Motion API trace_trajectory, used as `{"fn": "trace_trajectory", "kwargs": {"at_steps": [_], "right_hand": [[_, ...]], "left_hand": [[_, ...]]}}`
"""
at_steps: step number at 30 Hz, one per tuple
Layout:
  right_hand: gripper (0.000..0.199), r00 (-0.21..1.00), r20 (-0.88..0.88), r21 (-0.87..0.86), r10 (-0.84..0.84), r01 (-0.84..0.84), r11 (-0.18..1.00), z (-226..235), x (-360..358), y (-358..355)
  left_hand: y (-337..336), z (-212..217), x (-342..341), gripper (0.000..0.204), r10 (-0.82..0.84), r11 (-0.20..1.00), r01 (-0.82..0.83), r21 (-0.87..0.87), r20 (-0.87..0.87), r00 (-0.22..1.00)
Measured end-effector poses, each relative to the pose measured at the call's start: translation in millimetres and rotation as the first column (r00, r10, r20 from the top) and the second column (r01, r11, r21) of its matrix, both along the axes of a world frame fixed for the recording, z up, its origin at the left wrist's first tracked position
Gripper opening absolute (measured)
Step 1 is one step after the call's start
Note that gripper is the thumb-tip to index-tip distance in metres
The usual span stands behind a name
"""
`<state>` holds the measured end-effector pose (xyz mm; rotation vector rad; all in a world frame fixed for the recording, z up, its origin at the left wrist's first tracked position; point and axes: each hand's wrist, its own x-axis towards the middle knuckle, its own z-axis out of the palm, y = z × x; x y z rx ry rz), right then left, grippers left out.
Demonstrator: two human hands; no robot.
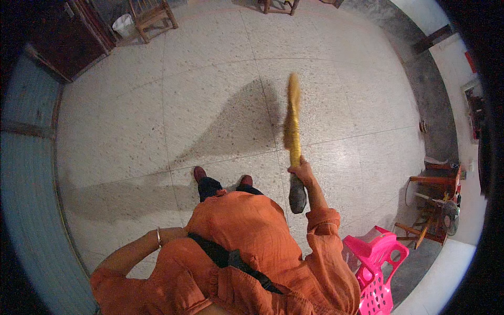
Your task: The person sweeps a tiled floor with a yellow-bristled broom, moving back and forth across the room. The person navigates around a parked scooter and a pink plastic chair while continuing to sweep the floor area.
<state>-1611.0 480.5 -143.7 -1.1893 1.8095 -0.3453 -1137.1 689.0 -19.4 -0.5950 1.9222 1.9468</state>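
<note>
Meeting the shirt, the left hand had its fingers hidden; their state could not be determined. The right hand had its fingers clamped around the yellow tool, which pointed forward, left of the pink chair.

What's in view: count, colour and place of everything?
Long object: one, yellow and black, centre
Plastic chair: one, pink, lower right
Wooden chair: one, brown, top left
Bin: one, white, beside it
Wooden furniture: several, brown, right, top
Fan: one, grey, right
Door: one, dark, upper left
Panelling: one, blue, left
Floor: one, grey, centre
Shirt: one, orange, lower centre
Bracelet: one, silvery, left wrist
Shoes: two, brown, centre
Left hand: one, at waist
Right hand: one, gripping long object
</note>
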Motion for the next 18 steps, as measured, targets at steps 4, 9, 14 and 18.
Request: {"fn": "trace_trajectory", "kwargs": {"at_steps": [4, 9, 14, 18], "right_hand": [[0.068, 0.935, 0.348, 0.093, 0.07, -0.108, 0.99, 18, 50, 8], [0.079, 0.873, 0.472, 0.226, 0.124, -0.256, 0.94, 41, 96, 17], [0.079, 0.839, 0.518, 0.301, 0.166, -0.36, 0.883, 63, 106, 20], [0.073, 0.859, 0.512, 0.44, -0.027, -0.234, 0.867, 75, 74, 26]], "left_hand": [[-3, -2, -1, 0.026, -0.006, 1.0, 0.006, -0.008, -0.001, 1.0], [-8, 1, -2, 0.026, -0.028, 0.999, 0.028, -0.025, 0.004, 1.0], [-4, 1, 0, 0.025, -0.029, 0.999, 0.029, -0.022, 0.008, 1.0], [-3, 2, 1, 0.025, -0.025, 0.999, 0.025, -0.02, -0.009, 1.0]]}}
